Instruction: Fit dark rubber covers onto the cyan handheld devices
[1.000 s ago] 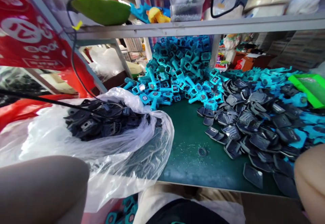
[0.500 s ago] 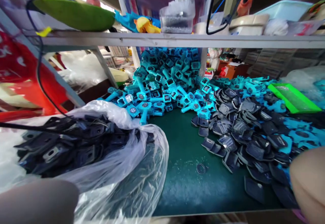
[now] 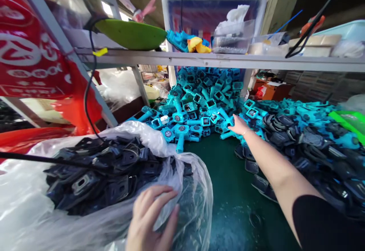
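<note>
Left hand [image 3: 151,215], wrist cut off by the frame, lies spread on the clear bag [image 3: 188,190] of dark parts [image 3: 94,175]. Right hand [image 3: 238,126] touches the turquoise pile [image 3: 199,99]; its fingertips are hidden, grip unclear.

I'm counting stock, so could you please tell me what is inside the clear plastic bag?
The clear plastic bag holds a heap of dark flat parts, piled to its open mouth. The left hand rests on its front. Lower layers are hidden beneath the top ones.

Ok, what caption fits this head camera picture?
Left hand rests on a clear bag of dark parts; right hand reaches to the blue pile.
</note>
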Available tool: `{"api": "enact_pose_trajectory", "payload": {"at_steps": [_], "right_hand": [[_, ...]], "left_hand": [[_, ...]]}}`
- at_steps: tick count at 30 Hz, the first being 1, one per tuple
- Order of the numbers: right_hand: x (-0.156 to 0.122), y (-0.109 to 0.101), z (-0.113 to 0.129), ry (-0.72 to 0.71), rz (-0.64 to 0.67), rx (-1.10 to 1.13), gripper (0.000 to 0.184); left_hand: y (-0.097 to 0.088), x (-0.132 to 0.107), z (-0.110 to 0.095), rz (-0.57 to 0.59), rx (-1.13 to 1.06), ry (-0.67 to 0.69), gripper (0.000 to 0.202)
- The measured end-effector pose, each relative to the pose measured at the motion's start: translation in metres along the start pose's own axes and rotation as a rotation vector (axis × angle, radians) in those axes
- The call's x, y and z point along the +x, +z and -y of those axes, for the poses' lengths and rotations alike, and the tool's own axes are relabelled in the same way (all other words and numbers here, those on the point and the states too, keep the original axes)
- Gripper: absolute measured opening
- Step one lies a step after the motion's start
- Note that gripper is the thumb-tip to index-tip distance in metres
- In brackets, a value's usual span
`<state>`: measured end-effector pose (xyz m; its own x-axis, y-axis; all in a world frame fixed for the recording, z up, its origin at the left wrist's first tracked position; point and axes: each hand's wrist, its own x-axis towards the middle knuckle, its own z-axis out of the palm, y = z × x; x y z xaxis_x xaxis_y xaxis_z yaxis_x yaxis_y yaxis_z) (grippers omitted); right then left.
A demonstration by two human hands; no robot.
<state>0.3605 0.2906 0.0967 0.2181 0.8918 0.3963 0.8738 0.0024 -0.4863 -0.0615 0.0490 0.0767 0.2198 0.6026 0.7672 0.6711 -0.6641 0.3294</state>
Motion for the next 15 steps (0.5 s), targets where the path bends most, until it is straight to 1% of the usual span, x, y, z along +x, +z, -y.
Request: {"api": "enact_pose_trajectory", "payload": {"at_steps": [2,3,4,5,6,7,9,10,11,12,13,14,15], "right_hand": [[0.008,0.013,-0.008,0.067,0.058,0.014,0.071],[0.009,0.014,-0.012,0.09,0.074,0.028,0.076],[0.009,0.012,-0.014,0.109,0.082,0.046,0.08],[0.007,0.007,-0.016,0.124,0.083,0.069,0.083],[0.004,-0.001,-0.017,0.133,0.08,0.097,0.084],[-0.001,-0.012,-0.016,0.136,0.071,0.128,0.084],[-0.018,-0.037,-0.008,0.116,0.056,0.197,0.083],[-0.03,-0.05,0.001,0.088,0.056,0.226,0.081],[-0.046,-0.062,0.013,0.036,0.071,0.267,0.078],[-0.065,-0.072,0.028,-0.089,0.13,0.31,0.075],[-0.086,-0.08,0.047,-0.231,0.203,0.314,0.071],[-0.109,-0.084,0.069,-0.37,0.332,0.305,0.067],[-0.133,-0.084,0.093,-0.503,0.489,0.29,0.065]], "left_hand": [[0.03,-0.016,0.005,0.136,-0.077,-0.114,0.023],[0.042,-0.027,0.007,0.199,-0.127,-0.179,0.024],[0.05,-0.037,0.009,0.23,-0.166,-0.245,0.024],[0.055,-0.045,0.01,0.262,-0.191,-0.304,0.025],[0.056,-0.052,0.012,0.285,-0.204,-0.352,0.025],[0.054,-0.055,0.013,0.3,-0.209,-0.389,0.024],[0.039,-0.051,0.015,0.298,-0.223,-0.413,0.021],[0.029,-0.046,0.014,0.264,-0.23,-0.406,0.019],[0.018,-0.039,0.013,0.202,-0.236,-0.383,0.017],[0.008,-0.031,0.01,0.135,-0.236,-0.352,0.017],[-0.001,-0.024,0.005,0.093,-0.238,-0.318,0.021],[-0.009,-0.017,0.0,0.103,-0.25,-0.305,0.034],[-0.015,-0.012,-0.005,0.172,-0.284,-0.323,0.056]]}}
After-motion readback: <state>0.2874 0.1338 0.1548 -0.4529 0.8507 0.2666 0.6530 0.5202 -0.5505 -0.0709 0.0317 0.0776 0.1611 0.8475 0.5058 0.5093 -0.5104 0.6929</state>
